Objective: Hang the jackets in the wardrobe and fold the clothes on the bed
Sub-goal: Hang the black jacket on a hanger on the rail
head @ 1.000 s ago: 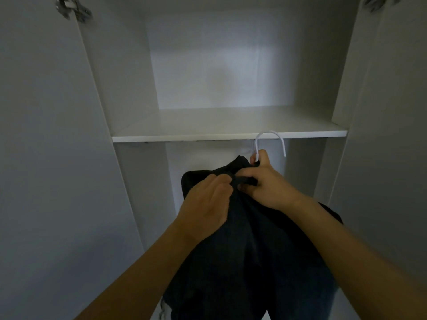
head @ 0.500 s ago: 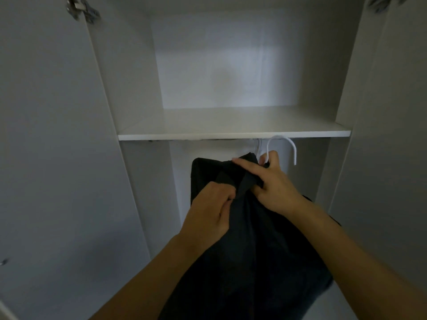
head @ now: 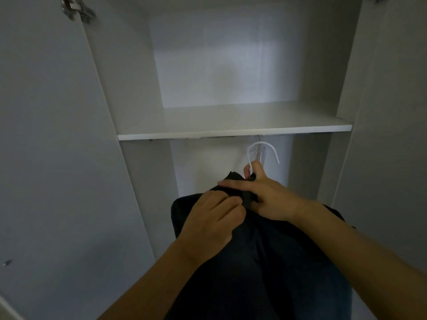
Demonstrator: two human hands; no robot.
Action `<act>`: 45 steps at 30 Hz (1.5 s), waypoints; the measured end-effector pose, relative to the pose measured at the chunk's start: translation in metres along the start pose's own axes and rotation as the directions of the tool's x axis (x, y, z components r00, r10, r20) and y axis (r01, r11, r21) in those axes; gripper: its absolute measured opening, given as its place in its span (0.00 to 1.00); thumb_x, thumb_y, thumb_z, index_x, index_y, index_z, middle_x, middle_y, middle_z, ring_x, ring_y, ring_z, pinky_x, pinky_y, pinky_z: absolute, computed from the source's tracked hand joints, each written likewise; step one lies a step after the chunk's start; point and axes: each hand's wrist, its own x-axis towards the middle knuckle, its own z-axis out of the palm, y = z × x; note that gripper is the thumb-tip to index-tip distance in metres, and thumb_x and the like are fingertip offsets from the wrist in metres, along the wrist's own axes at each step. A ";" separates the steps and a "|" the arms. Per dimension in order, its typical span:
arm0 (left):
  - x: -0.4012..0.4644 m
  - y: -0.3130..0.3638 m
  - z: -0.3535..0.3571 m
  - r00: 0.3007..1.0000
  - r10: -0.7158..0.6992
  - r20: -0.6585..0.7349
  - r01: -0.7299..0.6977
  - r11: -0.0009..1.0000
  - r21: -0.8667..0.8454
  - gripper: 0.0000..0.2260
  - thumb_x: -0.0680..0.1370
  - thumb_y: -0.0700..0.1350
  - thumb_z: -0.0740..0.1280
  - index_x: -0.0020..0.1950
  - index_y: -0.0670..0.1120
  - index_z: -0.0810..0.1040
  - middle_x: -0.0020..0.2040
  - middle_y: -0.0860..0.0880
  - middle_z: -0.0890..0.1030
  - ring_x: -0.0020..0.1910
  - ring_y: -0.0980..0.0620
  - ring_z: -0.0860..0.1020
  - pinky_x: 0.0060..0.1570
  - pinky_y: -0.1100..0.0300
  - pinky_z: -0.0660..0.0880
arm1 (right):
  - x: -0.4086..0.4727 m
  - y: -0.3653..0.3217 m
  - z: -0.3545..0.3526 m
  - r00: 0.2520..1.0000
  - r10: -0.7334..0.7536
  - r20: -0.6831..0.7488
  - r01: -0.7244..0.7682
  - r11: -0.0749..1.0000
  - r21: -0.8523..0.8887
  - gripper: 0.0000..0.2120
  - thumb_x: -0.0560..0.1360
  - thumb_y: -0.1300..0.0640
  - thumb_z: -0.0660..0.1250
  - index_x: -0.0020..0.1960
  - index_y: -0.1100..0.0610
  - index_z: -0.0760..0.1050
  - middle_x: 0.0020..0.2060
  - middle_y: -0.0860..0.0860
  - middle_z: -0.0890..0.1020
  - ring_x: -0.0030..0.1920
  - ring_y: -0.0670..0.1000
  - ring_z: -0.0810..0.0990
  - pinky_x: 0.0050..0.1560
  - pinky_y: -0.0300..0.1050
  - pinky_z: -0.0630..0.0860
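Hands work a dark, near-black fabric jacket [head: 265, 262] on a thin white hanger [head: 262, 151] before an open white wardrobe [head: 129, 72]. The left hand [head: 212, 220] pinches a fold of collar cloth; the right hand [head: 265, 195], just beside it, grips the hanger neck, index finger laid straight along the fabric. The garment hangs limp and creased below both hands, beneath the white shelf [head: 231, 132].

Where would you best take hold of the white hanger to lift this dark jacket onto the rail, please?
Probably at the neck of the white hanger, just under its hook, coming from the front. The right hand already pinches there; the dark jacket covers the arms, and the hook must stay free for the rail.
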 end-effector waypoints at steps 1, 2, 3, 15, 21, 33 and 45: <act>0.000 0.002 0.000 1.000 -0.009 -0.020 0.009 1.000 0.010 0.08 0.75 0.33 0.65 0.47 0.46 0.72 0.48 0.49 0.80 0.46 0.49 0.76 0.50 0.57 0.71 | -0.001 0.000 0.001 1.000 -0.008 -0.002 0.008 1.000 0.029 0.41 0.75 0.65 0.67 0.68 0.24 0.56 0.51 0.44 0.57 0.44 0.46 0.71 0.40 0.30 0.73; 0.000 0.003 0.001 0.999 -0.014 -0.033 0.014 1.000 0.012 0.07 0.76 0.34 0.65 0.47 0.46 0.73 0.49 0.49 0.80 0.47 0.50 0.76 0.51 0.57 0.71 | -0.001 0.001 0.004 1.000 -0.015 -0.016 0.016 0.998 0.061 0.38 0.75 0.65 0.68 0.67 0.26 0.60 0.52 0.44 0.58 0.46 0.47 0.70 0.42 0.30 0.73; 0.001 0.003 0.001 0.999 -0.013 -0.039 0.013 1.000 0.014 0.07 0.76 0.34 0.65 0.47 0.46 0.73 0.49 0.49 0.80 0.48 0.50 0.76 0.51 0.57 0.69 | -0.001 0.001 0.007 0.999 -0.018 -0.034 0.021 0.996 0.085 0.34 0.75 0.65 0.68 0.65 0.30 0.65 0.52 0.46 0.59 0.47 0.48 0.70 0.44 0.32 0.74; -0.003 0.005 -0.005 0.999 -0.023 -0.041 0.026 0.997 0.073 0.09 0.74 0.35 0.67 0.47 0.48 0.72 0.52 0.52 0.77 0.48 0.51 0.75 0.51 0.58 0.66 | -0.008 -0.014 0.026 0.978 0.050 -0.205 0.024 0.938 0.347 0.20 0.73 0.66 0.70 0.60 0.47 0.77 0.50 0.46 0.63 0.55 0.46 0.67 0.61 0.27 0.63; -0.010 0.004 -0.015 0.998 -0.028 -0.057 0.033 0.996 0.084 0.09 0.74 0.34 0.68 0.47 0.47 0.73 0.50 0.51 0.79 0.47 0.50 0.75 0.52 0.58 0.67 | -0.007 -0.015 0.026 0.985 0.087 -0.151 -0.014 0.904 0.427 0.30 0.75 0.62 0.69 0.66 0.32 0.69 0.48 0.45 0.62 0.55 0.44 0.65 0.64 0.28 0.61; -0.006 0.009 -0.012 0.998 -0.025 -0.059 0.028 0.998 0.049 0.07 0.76 0.36 0.67 0.47 0.48 0.72 0.54 0.52 0.76 0.49 0.51 0.75 0.52 0.58 0.67 | -0.008 -0.007 0.031 0.936 -0.059 -0.346 0.141 0.966 0.218 0.16 0.72 0.66 0.72 0.55 0.50 0.82 0.52 0.43 0.63 0.56 0.42 0.67 0.61 0.32 0.67; -0.012 0.008 -0.009 0.997 -0.059 -0.057 0.061 0.998 0.031 0.07 0.76 0.36 0.66 0.47 0.47 0.72 0.52 0.51 0.76 0.47 0.51 0.74 0.51 0.57 0.69 | -0.013 -0.010 0.028 0.960 0.083 -0.269 0.020 0.934 0.358 0.26 0.71 0.60 0.68 0.63 0.34 0.74 0.50 0.39 0.61 0.54 0.42 0.67 0.62 0.27 0.64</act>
